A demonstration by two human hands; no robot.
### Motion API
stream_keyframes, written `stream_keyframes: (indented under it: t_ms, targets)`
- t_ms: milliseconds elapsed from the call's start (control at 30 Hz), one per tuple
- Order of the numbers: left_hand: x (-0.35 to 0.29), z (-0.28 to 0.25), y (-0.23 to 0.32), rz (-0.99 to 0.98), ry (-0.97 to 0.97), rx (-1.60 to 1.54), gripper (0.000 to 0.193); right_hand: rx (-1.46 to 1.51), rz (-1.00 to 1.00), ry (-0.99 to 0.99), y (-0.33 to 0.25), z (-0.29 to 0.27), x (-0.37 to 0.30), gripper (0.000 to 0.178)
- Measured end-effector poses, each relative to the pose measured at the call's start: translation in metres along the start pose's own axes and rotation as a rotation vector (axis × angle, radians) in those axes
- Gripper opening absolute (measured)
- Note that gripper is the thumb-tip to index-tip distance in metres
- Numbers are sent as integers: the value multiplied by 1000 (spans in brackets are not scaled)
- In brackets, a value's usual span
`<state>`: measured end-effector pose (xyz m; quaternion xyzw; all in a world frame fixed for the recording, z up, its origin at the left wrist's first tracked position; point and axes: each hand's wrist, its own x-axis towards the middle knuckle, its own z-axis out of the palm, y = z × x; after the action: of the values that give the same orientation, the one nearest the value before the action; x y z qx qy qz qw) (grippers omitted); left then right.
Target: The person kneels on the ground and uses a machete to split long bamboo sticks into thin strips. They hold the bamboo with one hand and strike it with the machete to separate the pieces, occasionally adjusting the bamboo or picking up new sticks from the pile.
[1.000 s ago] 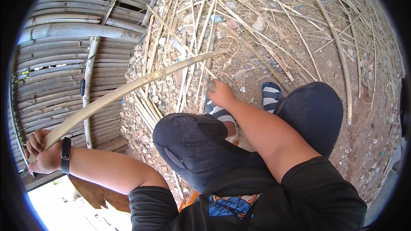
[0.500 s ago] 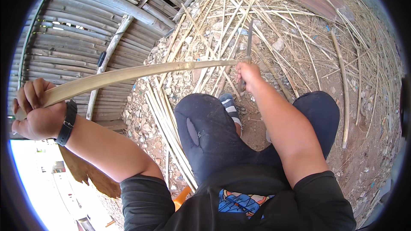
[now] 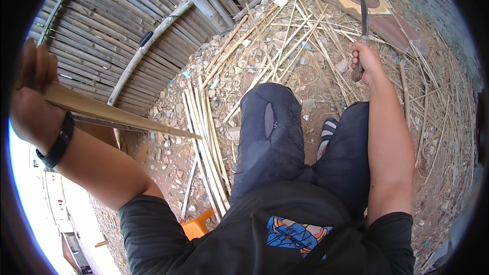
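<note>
My left hand (image 3: 34, 91), with a dark watch on its wrist, is closed round one end of a long pale bamboo strip (image 3: 119, 114). The strip slants down to the right, its far end above a bundle of similar strips (image 3: 206, 147) on the ground. Raised at the upper right, my right hand (image 3: 368, 62) grips the handle of a long-bladed knife (image 3: 364, 14). Its dark blade points up and away from me. The knife and the strip are well apart.
A bamboo slat wall (image 3: 97, 30) with a pole stands at the left. Split bamboo sticks (image 3: 285, 46) litter the stony ground ahead. A brown board (image 3: 407, 35) with a yellow pattern lies at the far right. Part of an orange plastic seat (image 3: 197, 225) shows beside me.
The knife has come away from the strip and moved right and up. My left hand has swung the strip, so its free end now points down toward the bundle. My view has shifted.
</note>
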<state>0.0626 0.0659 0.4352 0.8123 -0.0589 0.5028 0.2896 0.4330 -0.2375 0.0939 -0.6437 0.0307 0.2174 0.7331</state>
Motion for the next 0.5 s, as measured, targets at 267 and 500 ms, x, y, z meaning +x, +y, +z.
stream_keyframes:
  t_ms: [267, 500]
  targets:
    - [-35, 38, -130, -210, 53, 620, 53, 108, 4, 85, -4, -16, 8, 16]
    - [-115, 28, -240, -409, -75, 858, 70, 120, 5, 6, -9, -17, -3, 15]
